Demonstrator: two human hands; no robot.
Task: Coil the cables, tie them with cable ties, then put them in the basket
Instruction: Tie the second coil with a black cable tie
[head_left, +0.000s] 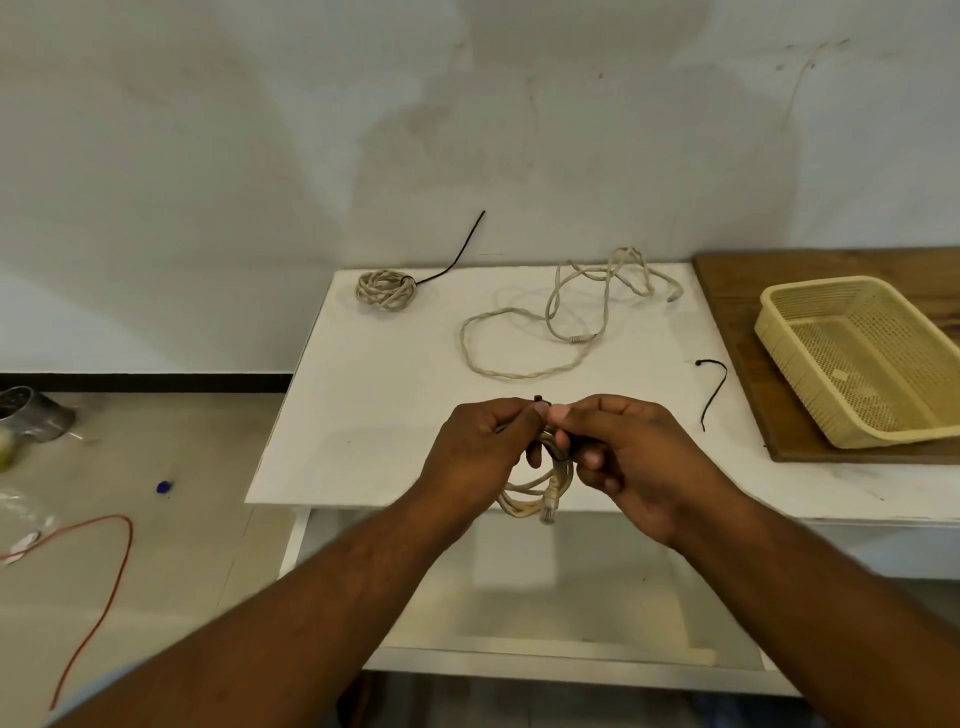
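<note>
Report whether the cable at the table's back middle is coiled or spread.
Spread. The loose cable lies in wide, sprawling loops on the white table, with no tie visible around it.

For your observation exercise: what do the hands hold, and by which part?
Left hand and right hand grip the coiled cable at its top, pinching a cable tie.

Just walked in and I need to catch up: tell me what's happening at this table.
A person's left hand and right hand hold a coiled cable over the white table's near edge, pinching a black cable tie at its top. One tied coil lies at the far left, a loose cable sprawls mid-table, and a spare tie lies by the basket, which holds no cable yet.
</note>
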